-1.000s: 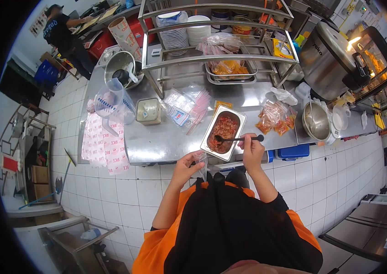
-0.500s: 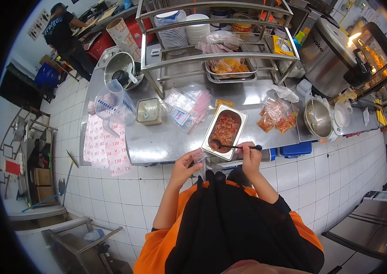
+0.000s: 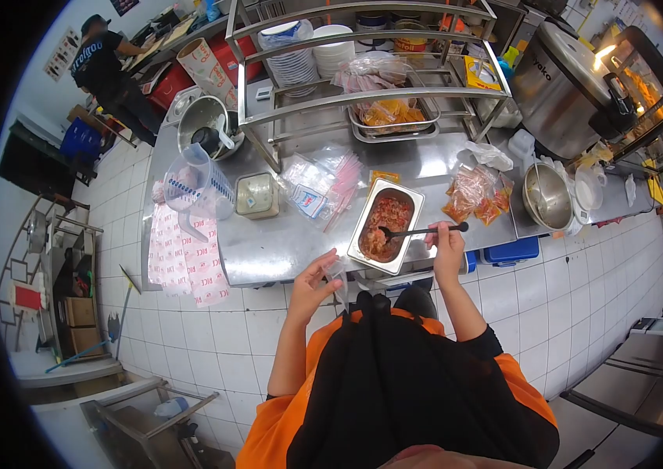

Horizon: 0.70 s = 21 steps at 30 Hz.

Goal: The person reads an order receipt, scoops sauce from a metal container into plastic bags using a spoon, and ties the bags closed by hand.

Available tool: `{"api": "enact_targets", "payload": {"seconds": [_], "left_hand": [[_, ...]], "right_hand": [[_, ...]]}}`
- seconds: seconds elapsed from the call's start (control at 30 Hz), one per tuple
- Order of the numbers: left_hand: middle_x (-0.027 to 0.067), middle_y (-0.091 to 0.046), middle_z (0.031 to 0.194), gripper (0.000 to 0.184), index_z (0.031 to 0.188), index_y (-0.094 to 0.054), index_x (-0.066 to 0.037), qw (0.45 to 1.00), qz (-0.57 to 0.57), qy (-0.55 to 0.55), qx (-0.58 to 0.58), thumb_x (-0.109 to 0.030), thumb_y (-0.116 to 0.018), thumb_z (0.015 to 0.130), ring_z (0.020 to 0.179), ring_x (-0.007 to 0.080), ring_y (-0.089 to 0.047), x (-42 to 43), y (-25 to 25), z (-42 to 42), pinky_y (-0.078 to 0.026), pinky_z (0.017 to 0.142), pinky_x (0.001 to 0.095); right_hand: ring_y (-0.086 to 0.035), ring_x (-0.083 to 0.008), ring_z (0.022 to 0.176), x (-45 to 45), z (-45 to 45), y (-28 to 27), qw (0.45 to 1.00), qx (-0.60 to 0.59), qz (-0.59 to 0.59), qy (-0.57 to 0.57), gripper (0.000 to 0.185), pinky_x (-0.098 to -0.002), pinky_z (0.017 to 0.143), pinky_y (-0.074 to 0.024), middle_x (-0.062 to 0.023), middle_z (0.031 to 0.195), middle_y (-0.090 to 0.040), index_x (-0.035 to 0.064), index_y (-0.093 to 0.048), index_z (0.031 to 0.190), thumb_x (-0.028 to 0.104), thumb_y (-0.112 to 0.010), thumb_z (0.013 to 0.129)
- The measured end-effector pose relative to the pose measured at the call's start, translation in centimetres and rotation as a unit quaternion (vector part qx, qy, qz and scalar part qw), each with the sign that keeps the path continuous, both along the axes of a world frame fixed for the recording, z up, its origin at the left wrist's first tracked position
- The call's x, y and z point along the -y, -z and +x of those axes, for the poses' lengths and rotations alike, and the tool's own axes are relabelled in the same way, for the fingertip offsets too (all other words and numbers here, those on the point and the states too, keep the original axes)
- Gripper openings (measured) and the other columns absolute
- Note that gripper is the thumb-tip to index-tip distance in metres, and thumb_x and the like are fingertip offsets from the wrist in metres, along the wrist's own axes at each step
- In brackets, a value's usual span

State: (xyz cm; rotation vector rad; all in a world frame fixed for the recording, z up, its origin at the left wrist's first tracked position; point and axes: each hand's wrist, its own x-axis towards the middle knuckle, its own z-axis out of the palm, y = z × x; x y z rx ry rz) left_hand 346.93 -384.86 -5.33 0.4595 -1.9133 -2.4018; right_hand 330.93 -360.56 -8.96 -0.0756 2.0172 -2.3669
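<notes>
My right hand [image 3: 447, 248] is closed around the handle of a black spoon [image 3: 417, 231]. The spoon's bowl dips into a chunky reddish-brown food [image 3: 391, 213] inside a rectangular steel pan [image 3: 420, 205] at the counter's front edge. In my left hand [image 3: 314, 288], just left of the pan, the fingers pinch a small clear plastic bag [image 3: 339, 283]. Behind the pan lies a sachet of orange sauce [image 3: 385, 177], partly hidden by the rim. To the pan's left are flat clear bags with pink edges [image 3: 341, 184].
Filled clear bags [image 3: 478, 195] and a steel bowl [image 3: 547, 195] stand to the right. On the left are a square container [image 3: 257, 195], a measuring jug [image 3: 198, 184] and printed paper [image 3: 183, 258]. A metal rack [image 3: 370, 100] rises behind. A co-worker [image 3: 109, 74] stands far left.
My right hand has moved up and to the right with the spoon. The spoon's bowl has shifted up and rightward within the food. My left hand still holds the bag, slightly lower.
</notes>
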Motion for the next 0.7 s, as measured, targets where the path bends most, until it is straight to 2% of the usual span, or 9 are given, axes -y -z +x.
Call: {"api": "enact_targets", "payload": {"seconds": [0.07,0.13,0.2,0.3,0.4,0.53,0.63,0.7], "left_hand": [[0.0121,-0.046,0.14,0.051,0.123,-0.058,-0.001,1.0,0.01,-0.009,0.002,-0.008,-0.075,0.076,0.128,0.0226,-0.044,0.4,-0.2,0.1,-0.033,0.107,0.0363],[0.0122,-0.046,0.14,0.051,0.122,-0.058,-0.001,1.0,0.012,-0.014,0.0,-0.01,-0.076,0.075,0.127,0.0228,-0.044,0.6,-0.3,0.1,-0.033,0.107,0.0365],[0.0122,-0.046,0.14,0.051,0.122,-0.058,-0.001,1.0,0.006,-0.015,-0.008,-0.01,-0.076,0.075,0.127,0.0229,-0.045,0.6,-0.2,0.1,-0.033,0.107,0.0369],[0.0125,-0.047,0.139,0.05,0.122,-0.059,-0.001,1.0,0.009,-0.015,-0.015,-0.01,-0.076,0.075,0.127,0.0227,-0.045,0.4,0.0,0.1,-0.032,0.108,0.0372],[0.0125,-0.047,0.139,0.05,0.122,-0.059,-0.002,1.0,0.012,-0.013,-0.018,-0.01,-0.076,0.075,0.128,0.0224,-0.044,0.0,-0.3,0.1,-0.031,0.109,0.0374],[0.0124,-0.047,0.139,0.05,0.122,-0.059,-0.002,1.0,0.017,-0.01,-0.014,-0.01,-0.075,0.076,0.128,0.0225,-0.044,-0.1,-0.2,0.1,-0.031,0.109,0.0375],[0.012,-0.047,0.139,0.05,0.122,-0.059,-0.002,1.0,0.018,-0.01,-0.017,-0.01,-0.075,0.076,0.128,0.0225,-0.044,0.0,0.0,0.1,-0.031,0.109,0.0377],[0.0118,-0.047,0.139,0.05,0.122,-0.059,-0.002,1.0,0.016,-0.008,-0.022,-0.011,-0.075,0.076,0.128,0.0224,-0.044,0.0,0.2,-0.1,-0.031,0.109,0.0378]], "right_hand": [[-0.052,-0.0067,0.06,0.3,0.0,-1.0,0.997,-0.042,0.046,-0.054,0.026,-0.0199,0.055,-0.0403,-0.0028,0.069,-0.06,0.0007,-0.061,0.088,0.018,-0.046,0.1],[-0.056,-0.0107,0.061,0.3,-0.2,-1.0,0.985,-0.11,0.117,-0.064,0.02,-0.0233,0.057,-0.0429,-0.0054,0.071,-0.061,-0.0002,-0.061,0.087,0.011,-0.048,0.097],[-0.058,-0.0157,0.062,0.4,-0.3,-1.1,0.956,-0.21,0.195,-0.057,0.015,-0.0265,0.059,-0.0455,-0.008,0.074,-0.062,-0.0005,-0.062,0.086,0.008,-0.052,0.094],[-0.061,-0.024,0.067,0.4,0.6,-1.5,0.902,-0.345,0.22,-0.137,0.007,-0.0313,0.062,-0.048,-0.0112,0.079,-0.063,-0.0006,-0.063,0.085,0.004,-0.058,0.088],[-0.061,-0.0274,0.071,0.9,2.5,-2.0,0.89,-0.347,0.22,-0.195,0.004,-0.0327,0.063,-0.0486,-0.012,0.08,-0.063,0.0,-0.064,0.086,0.003,-0.061,0.085],[-0.06,-0.0209,0.066,0.6,3.8,-1.3,0.932,-0.285,0.163,-0.155,0.01,-0.0301,0.062,-0.0479,-0.0095,0.076,-0.062,-0.0017,-0.063,0.085,0.004,-0.057,0.089],[-0.056,-0.0129,0.063,0.6,3.7,0.7,0.983,-0.148,0.076,-0.078,0.025,-0.0263,0.06,-0.0453,-0.0058,0.07,-0.059,-0.0018,-0.06,0.087,0.016,-0.047,0.099],[-0.055,-0.011,0.062,0.4,3.0,0.9,0.995,-0.086,0.027,-0.045,0.028,-0.0247,0.059,-0.0442,-0.005,0.068,-0.058,-0.001,-0.059,0.089,0.02,-0.045,0.1]]}}
